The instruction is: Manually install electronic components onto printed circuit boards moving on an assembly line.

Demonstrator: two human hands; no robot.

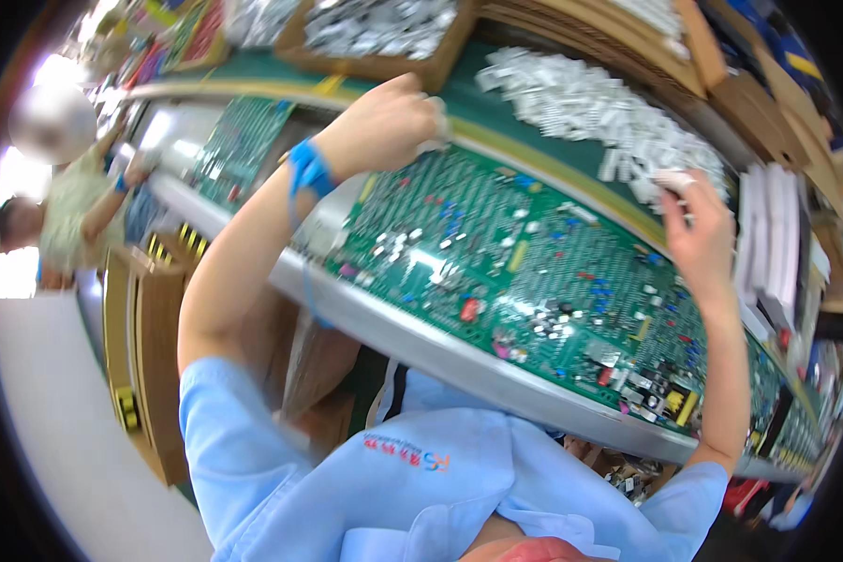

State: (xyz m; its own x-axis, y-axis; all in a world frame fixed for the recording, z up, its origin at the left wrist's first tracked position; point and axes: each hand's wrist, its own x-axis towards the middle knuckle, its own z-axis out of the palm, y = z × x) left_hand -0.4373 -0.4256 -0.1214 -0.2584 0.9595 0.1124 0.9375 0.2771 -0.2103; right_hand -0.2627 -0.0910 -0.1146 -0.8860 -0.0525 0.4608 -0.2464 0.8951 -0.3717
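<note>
My left hand (389,126), with a blue wrist strap (311,170), is over the far edge of a green circuit board (431,220). Its fingers are curled closed, with white at their tips; what they hold, if anything, is hidden. At the right, my right hand (701,229) is at the near edge of a heap of small white plastic parts (571,98). Its thumb and forefinger come close together by a white bit, blurred, so I cannot tell whether it is a part or a finger cover. Below that hand lies another populated green board (609,290).
The boards lie along a metal-edged rail (421,332). Behind stands a cardboard box (370,61) of silvery parts. White stacked sheets (768,234) are at the right. Further left, a person (80,201) is beside another green board (244,140). Cardboard cartons (145,347) stand at the lower left.
</note>
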